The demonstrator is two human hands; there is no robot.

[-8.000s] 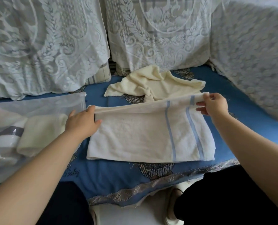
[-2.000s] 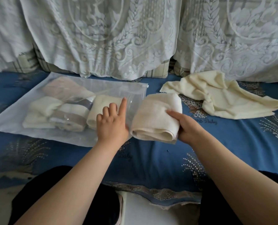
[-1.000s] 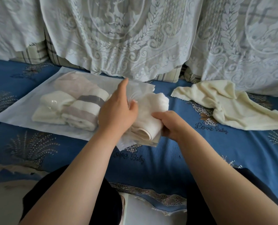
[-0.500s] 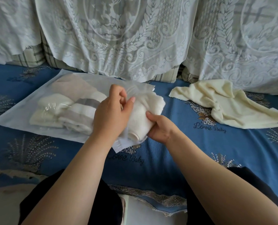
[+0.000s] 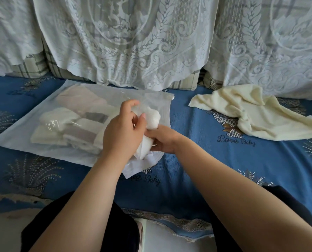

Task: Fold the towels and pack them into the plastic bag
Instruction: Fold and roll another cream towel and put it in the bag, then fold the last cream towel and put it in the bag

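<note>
A clear plastic bag [image 5: 20,137] lies flat on the blue sofa cover, its mouth facing right. Several folded towels [image 5: 60,120] show through it, two with grey bands. My left hand [image 5: 123,131] pinches the upper lip of the bag's mouth and lifts it. My right hand [image 5: 163,140] grips the rolled white towel [image 5: 152,117] from the right, with most of the roll inside the mouth. A loose cream towel [image 5: 257,115] lies crumpled at the right.
The blue sofa cover [image 5: 206,170] with "Love Baby" print stretches across the seat. White lace drapes [image 5: 133,42] cover the cushions along the back. My dark-clothed knees sit at the seat's front edge.
The rolled towel has gone further left into the bag's mouth under my right hand's push. My left hand still holds the bag's lip up.
</note>
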